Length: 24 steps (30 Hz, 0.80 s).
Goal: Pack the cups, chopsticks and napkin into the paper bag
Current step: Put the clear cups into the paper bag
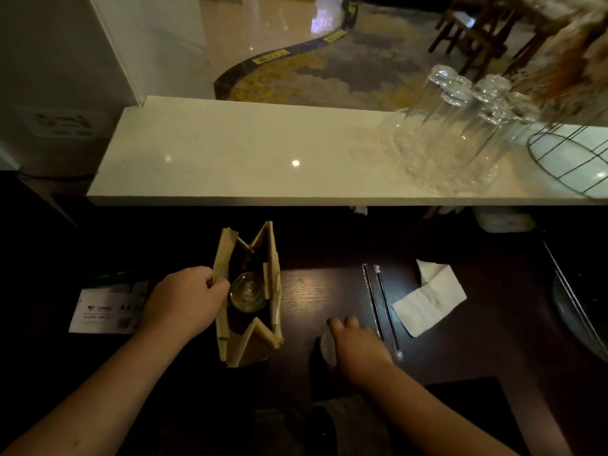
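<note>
While the left hand (184,299) pinches the brown paper bag (248,296) open, the right hand (358,345) grips a clear cup (328,348).

two bare forearms, no visible sleeves

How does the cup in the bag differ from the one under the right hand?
The cup in the bag stands upright, mouth up, inside the paper bag; the other cup is outside it on the dark table. The right hand covers the second cup; the left hand only holds the bag's edge, not the first cup. Both look clear.
</note>
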Tool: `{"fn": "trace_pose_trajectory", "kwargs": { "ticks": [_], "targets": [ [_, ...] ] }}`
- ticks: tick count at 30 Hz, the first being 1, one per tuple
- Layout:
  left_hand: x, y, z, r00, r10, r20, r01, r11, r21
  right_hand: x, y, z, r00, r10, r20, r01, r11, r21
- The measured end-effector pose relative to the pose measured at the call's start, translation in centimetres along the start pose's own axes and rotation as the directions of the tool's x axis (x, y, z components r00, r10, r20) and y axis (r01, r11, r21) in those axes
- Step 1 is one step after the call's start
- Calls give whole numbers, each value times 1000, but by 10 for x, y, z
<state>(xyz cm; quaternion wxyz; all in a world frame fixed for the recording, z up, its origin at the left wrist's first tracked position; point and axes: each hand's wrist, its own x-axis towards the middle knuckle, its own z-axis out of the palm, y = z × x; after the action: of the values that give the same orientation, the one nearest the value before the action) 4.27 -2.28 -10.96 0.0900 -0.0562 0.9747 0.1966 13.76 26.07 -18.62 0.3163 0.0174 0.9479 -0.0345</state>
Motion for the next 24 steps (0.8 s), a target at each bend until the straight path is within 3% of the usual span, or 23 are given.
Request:
{"fn": "trace_pose_trajectory", "kwargs": {
  "ticks": [6, 9, 14, 17, 24],
  "targets": [
    [1, 0, -4, 1000, -1, -11, 1, 1000, -6, -17, -22, -76, 1000, -14, 21, 16, 997, -71],
    [0, -4, -6, 1000, -24, 15, 24, 999, 21, -40, -45, -143, 993, -90, -79, 78, 988, -136],
    [-1, -18, -1, 994, -51, 98, 59, 996, -72, -63, -95, -222, 932, -285, -223, 249, 953, -175],
    [-1, -22, 2, 996, -51, 72, 59, 992, -110, -48, -129, -224, 910, -362, -201, 329, 927, -180],
    [9, -20, 3, 998, -58, 30, 60, 995, -79, 10, -158, -153, 944, -328, 25, 326, 923, -206]
  ]
}}
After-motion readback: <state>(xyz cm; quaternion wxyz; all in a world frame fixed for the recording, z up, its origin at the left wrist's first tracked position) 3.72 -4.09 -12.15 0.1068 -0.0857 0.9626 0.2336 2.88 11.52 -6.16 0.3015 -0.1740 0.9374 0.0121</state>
